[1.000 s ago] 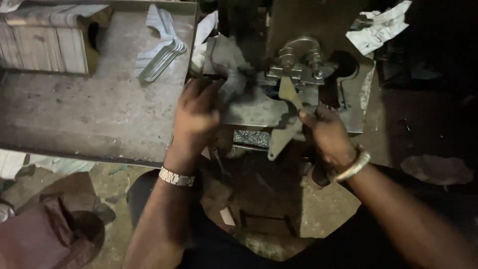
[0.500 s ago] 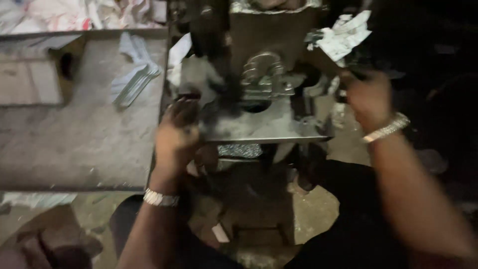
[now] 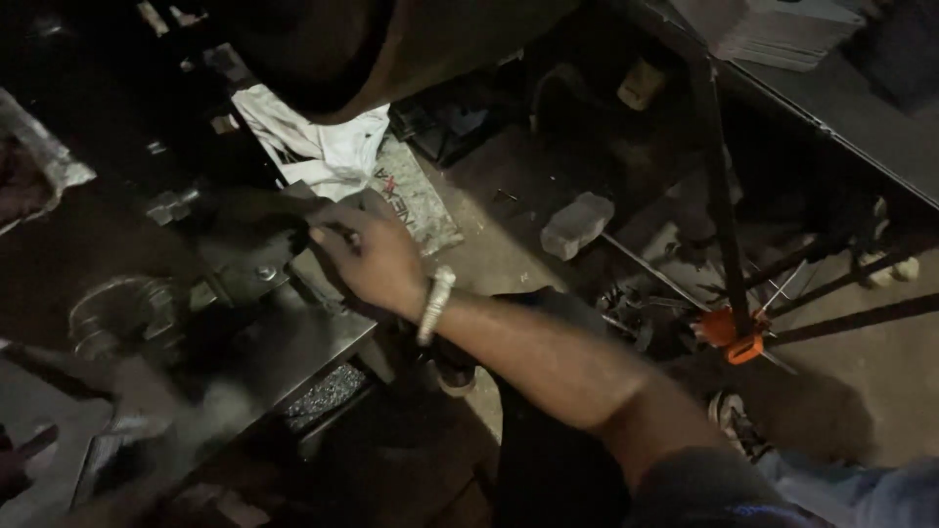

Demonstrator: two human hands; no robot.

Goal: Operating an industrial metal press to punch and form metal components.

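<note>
Reaching across the press bed (image 3: 323, 337), the right hand (image 3: 367, 259) curls, seemingly pinching a small stiff metal piece (image 3: 342, 233) best held by its edges; the left hand's (image 3: 20, 455) grip is unreadable.

right hand (image 3: 377, 264) | silver bracelet (image 3: 433, 305) at wrist | forearm bare | grey sleeve (image 3: 704, 484)

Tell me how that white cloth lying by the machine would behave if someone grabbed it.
The white cloth is crumpled into soft folds, so it would probably go floppy and sag when lifted. It looks thin, so likely light for its size. Lying flat in a heap beside the right hand, it seems unlikely to roll or tip, though it might snag on the machine.
</note>
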